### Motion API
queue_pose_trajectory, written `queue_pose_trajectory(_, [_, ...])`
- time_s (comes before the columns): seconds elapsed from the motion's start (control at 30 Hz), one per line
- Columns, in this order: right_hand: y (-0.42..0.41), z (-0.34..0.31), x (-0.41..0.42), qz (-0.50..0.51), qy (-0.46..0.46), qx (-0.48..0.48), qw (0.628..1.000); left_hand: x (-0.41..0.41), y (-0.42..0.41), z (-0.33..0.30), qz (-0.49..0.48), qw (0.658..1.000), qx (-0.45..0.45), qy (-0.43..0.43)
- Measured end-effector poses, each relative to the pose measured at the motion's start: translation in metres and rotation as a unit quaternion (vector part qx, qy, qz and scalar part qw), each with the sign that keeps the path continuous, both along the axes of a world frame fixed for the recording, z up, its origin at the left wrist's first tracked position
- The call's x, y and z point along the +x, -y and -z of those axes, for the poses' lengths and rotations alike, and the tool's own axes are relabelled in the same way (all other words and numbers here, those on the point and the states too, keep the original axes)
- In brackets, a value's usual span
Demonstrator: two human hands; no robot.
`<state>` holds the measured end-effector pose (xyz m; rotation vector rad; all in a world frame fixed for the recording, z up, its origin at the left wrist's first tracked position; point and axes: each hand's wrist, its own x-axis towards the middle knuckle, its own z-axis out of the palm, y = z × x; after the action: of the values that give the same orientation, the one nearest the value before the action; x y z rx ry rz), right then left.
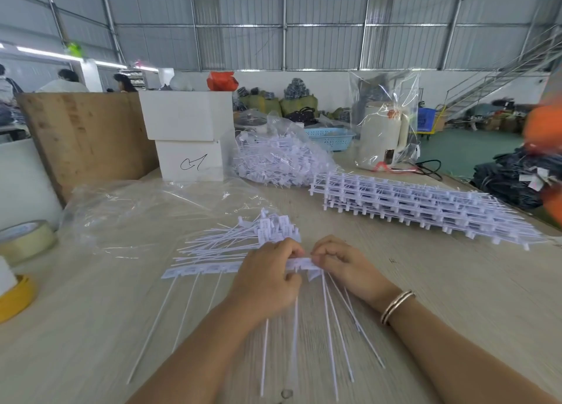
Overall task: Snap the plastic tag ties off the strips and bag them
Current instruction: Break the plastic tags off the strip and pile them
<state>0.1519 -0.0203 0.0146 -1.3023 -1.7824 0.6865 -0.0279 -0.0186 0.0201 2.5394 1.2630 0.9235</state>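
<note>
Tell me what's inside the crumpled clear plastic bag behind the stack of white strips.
The crumpled clear plastic bag holds a heap of loose white plastic tag ties. Whatever lies beneath that heap is hidden.

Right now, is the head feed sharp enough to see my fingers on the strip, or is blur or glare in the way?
Head view: the left hand, right hand and the strip they pinch are smeared by motion blur, so finger detail is soft; wide-angle bending curves the table edges; glare streaks the clear bag; an orange blur sits far right.
</note>
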Motion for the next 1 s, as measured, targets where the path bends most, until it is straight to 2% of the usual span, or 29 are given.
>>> queue_pose_trajectory(0.07, [0.001, -0.001, 0.002, -0.003, -0.031, -0.001, 0.999, -0.004, 0.000, -0.003, -0.014, 1.000, -0.006, -0.023])
queue_pose_trajectory(0.17, [0.003, -0.001, 0.000, -0.003, -0.026, -0.021, 0.999, -0.005, 0.000, -0.002, -0.018, 0.999, 0.003, -0.050])
queue_pose_trajectory(0.33, [0.003, -0.001, -0.003, -0.019, 0.070, -0.024, 0.997, -0.005, -0.004, 0.001, -0.020, 0.998, 0.033, -0.054])
queue_pose_trajectory(0.6, [0.004, -0.002, -0.003, -0.042, 0.042, 0.027, 0.998, -0.007, -0.008, 0.005, -0.021, 1.000, -0.017, -0.011])
queue_pose_trajectory(0.83, [0.001, 0.000, 0.001, -0.080, 0.035, 0.067, 0.994, -0.010, -0.010, 0.004, 0.017, 0.987, -0.139, 0.078])
queue_pose_trajectory(0.9, [0.002, 0.000, 0.001, -0.074, 0.007, 0.054, 0.996, -0.011, -0.010, 0.004, 0.013, 0.984, -0.145, 0.098])
queue_pose_trajectory(1.0, [-0.001, 0.003, 0.002, -0.031, 0.008, 0.032, 0.999, -0.012, -0.010, 0.006, -0.008, 0.990, -0.121, 0.072])
